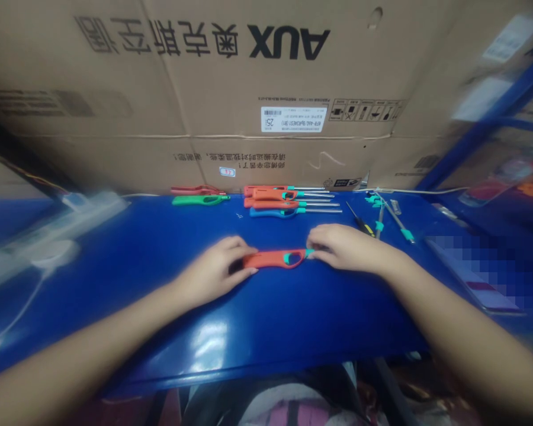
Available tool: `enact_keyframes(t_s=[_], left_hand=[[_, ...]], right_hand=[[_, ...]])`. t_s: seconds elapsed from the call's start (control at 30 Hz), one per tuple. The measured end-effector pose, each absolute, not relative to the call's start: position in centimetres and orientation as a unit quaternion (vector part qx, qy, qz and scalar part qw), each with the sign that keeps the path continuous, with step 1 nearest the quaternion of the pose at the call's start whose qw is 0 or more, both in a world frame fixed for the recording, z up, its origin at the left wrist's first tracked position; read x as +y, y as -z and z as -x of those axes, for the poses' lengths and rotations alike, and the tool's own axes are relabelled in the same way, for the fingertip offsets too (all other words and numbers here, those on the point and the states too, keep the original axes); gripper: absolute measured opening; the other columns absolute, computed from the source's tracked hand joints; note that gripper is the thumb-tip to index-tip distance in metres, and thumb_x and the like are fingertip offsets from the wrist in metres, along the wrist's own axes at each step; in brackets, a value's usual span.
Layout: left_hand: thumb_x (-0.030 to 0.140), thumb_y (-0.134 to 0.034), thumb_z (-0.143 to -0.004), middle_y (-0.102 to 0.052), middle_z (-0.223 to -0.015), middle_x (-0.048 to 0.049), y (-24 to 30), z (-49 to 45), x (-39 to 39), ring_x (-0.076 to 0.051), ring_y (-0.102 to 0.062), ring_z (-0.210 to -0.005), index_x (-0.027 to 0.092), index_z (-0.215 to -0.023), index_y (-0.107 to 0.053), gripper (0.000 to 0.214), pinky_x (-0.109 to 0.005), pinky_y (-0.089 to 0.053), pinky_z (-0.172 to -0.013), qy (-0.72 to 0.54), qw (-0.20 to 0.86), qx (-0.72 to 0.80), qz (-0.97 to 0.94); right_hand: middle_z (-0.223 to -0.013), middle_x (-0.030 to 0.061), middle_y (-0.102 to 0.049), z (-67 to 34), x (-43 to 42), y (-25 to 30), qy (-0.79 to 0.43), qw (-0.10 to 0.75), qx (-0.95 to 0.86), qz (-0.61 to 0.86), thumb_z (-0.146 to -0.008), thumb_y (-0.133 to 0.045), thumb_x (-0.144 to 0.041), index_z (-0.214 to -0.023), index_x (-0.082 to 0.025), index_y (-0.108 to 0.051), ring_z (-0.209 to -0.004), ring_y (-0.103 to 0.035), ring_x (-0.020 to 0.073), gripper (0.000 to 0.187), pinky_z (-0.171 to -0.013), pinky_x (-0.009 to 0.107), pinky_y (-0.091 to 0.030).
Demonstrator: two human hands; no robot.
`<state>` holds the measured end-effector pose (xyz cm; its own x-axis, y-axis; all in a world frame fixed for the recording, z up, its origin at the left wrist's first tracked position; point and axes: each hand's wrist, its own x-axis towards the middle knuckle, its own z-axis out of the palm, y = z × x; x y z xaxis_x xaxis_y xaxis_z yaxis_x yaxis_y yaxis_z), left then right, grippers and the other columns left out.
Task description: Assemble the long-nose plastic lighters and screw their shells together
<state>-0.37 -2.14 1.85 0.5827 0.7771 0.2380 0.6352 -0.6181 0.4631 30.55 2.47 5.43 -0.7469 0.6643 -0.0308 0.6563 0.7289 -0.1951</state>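
An orange lighter body with a teal trigger lies flat on the blue table, held at both ends. My left hand grips its rear end, fingers curled round it. My right hand pinches the front end at the teal tip, fingers closed. Behind them lies a row of finished long lighters, orange and blue, with metal tubes pointing right.
A green lighter shell and a red one lie at the back left. Loose metal tubes with teal ends and a screwdriver sit at the back right. A large cardboard box walls off the rear. A white power strip lies left.
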Motion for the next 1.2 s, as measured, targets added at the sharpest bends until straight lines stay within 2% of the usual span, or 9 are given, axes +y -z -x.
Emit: enact_keyframes(t_s=[0.23,0.57,0.73,0.83,0.9,1.0,1.1,1.13,1.2], left_hand=[[0.034,-0.064,-0.094,-0.061,-0.099,-0.0072,-1.4,0.4,-2.1,-0.017,-0.062,-0.081,0.018,-0.123,-0.069,0.034,-0.027,-0.054,-0.068,-0.239,0.221,0.399,-0.857],[0.033,-0.065,-0.094,-0.061,-0.1,-0.0067,-0.7,0.7,-1.9,-0.017,-0.062,-0.086,0.018,-0.126,-0.068,0.035,-0.03,-0.054,-0.078,-0.259,0.205,0.378,-0.865],[0.034,-0.066,-0.094,-0.061,-0.1,-0.0064,-0.7,0.7,-1.8,-0.017,-0.062,-0.085,0.018,-0.126,-0.067,0.036,-0.029,-0.053,-0.076,-0.261,0.207,0.379,-0.863],[0.034,-0.064,-0.095,-0.061,-0.099,-0.0069,-1.0,0.5,-1.9,-0.018,-0.062,-0.086,0.017,-0.125,-0.068,0.034,-0.032,-0.054,-0.079,-0.243,0.189,0.381,-0.872],[0.032,-0.061,-0.096,-0.062,-0.102,-0.0083,-1.2,0.3,-2.0,-0.02,-0.062,-0.091,0.016,-0.125,-0.067,0.034,-0.035,-0.054,-0.084,-0.227,0.16,0.377,-0.884],[0.032,-0.058,-0.097,-0.062,-0.109,-0.0109,-1.5,0.2,-2.3,-0.023,-0.061,-0.101,0.014,-0.127,-0.065,0.035,-0.038,-0.053,-0.091,-0.21,0.127,0.375,-0.894],[0.035,-0.06,-0.096,-0.061,-0.117,-0.0123,-1.7,0.2,-2.5,-0.025,-0.06,-0.107,0.014,-0.131,-0.062,0.041,-0.04,-0.053,-0.096,-0.195,0.121,0.381,-0.896],[0.036,-0.061,-0.095,-0.061,-0.118,-0.0125,-1.7,0.2,-2.6,-0.025,-0.06,-0.108,0.015,-0.132,-0.062,0.043,-0.04,-0.053,-0.097,-0.191,0.121,0.385,-0.895],[0.037,-0.062,-0.094,-0.062,-0.119,-0.0124,-1.8,0.2,-2.7,-0.026,-0.06,-0.108,0.015,-0.132,-0.061,0.044,-0.041,-0.053,-0.098,-0.188,0.12,0.392,-0.892]], right_hand=[[-0.08,0.0055,-0.063,-30.3,2.7,-5.0,-0.062,0.037,-0.949,0.306,-0.092,-0.059,-0.016,-0.084,-0.016,-0.065,-0.076,-0.055,0.0185,0.01,-0.068,0.028,-0.038],[-0.077,0.0049,-0.06,-30.3,2.6,-4.7,-0.025,0.036,-0.953,0.301,-0.092,-0.059,-0.018,-0.081,-0.016,-0.062,-0.073,-0.052,0.0181,0.012,-0.067,0.029,-0.035],[-0.079,0.0055,-0.061,-30.0,2.5,-4.6,-0.025,0.034,-0.949,0.311,-0.092,-0.059,-0.018,-0.081,-0.016,-0.061,-0.075,-0.053,0.0187,0.012,-0.068,0.029,-0.035],[-0.084,0.0061,-0.063,-30.0,2.5,-5.0,-0.065,0.028,-0.933,0.354,-0.092,-0.06,-0.02,-0.084,-0.016,-0.061,-0.078,-0.055,0.019,0.009,-0.068,0.029,-0.037],[-0.09,0.0059,-0.065,-30.5,2.6,-5.4,-0.139,0.031,-0.915,0.378,-0.092,-0.062,-0.027,-0.092,-0.017,-0.063,-0.08,-0.057,0.0186,0.009,-0.068,0.028,-0.04],[-0.102,0.0075,-0.066,-32.0,3.3,-6.2,-0.201,0.047,-0.889,0.408,-0.09,-0.064,-0.037,-0.108,-0.019,-0.063,-0.088,-0.061,0.0201,0.026,-0.076,0.029,-0.047],[-0.108,0.0142,-0.065,-34.0,4.2,-6.9,-0.048,0.039,-0.832,0.551,-0.092,-0.057,-0.033,-0.112,-0.015,-0.059,-0.097,-0.062,0.0263,0.026,-0.082,0.035,-0.047],[-0.113,0.0175,-0.064,-34.6,4.5,-7.0,-0.003,0.006,-0.794,0.608,-0.091,-0.057,-0.033,-0.116,-0.014,-0.057,-0.1,-0.063,0.0296,0.031,-0.082,0.037,-0.047],[-0.117,0.0218,-0.063,-35.6,4.8,-7.0,-0.008,-0.074,-0.728,0.682,-0.09,-0.058,-0.036,-0.122,-0.011,-0.052,-0.101,-0.064,0.0328,0.04,-0.079,0.038,-0.047]])
